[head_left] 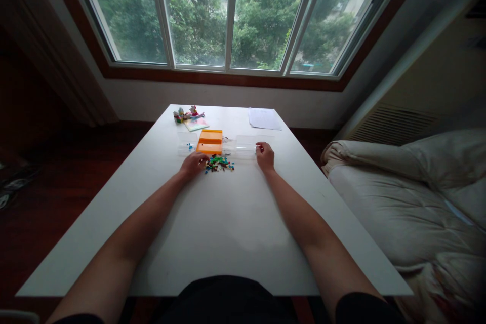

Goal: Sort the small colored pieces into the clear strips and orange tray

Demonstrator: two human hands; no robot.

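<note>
A pile of small colourful building bricks point(219, 163), mostly green with some blue, brown and red, lies on the white table point(231, 228). My left hand point(194, 163) rests at the pile's left edge, its fingers bent together; what they pinch is too small to make out. Farther right, my right hand point(265, 156) is closed with curled fingers at the right end of a clear plastic box point(245, 147). Whatever sits between those fingertips cannot be told. Behind the pile stands an open orange case point(210, 143). Left of it, another clear box point(187, 148) holds a few blue pieces.
Small colourful figures point(189, 113) stand at the back left beside a pastel booklet point(196, 124). White paper sheets point(265, 118) lie at the back right. A pale sofa point(398, 202) flanks the table's right side, and a window point(228, 15) is beyond.
</note>
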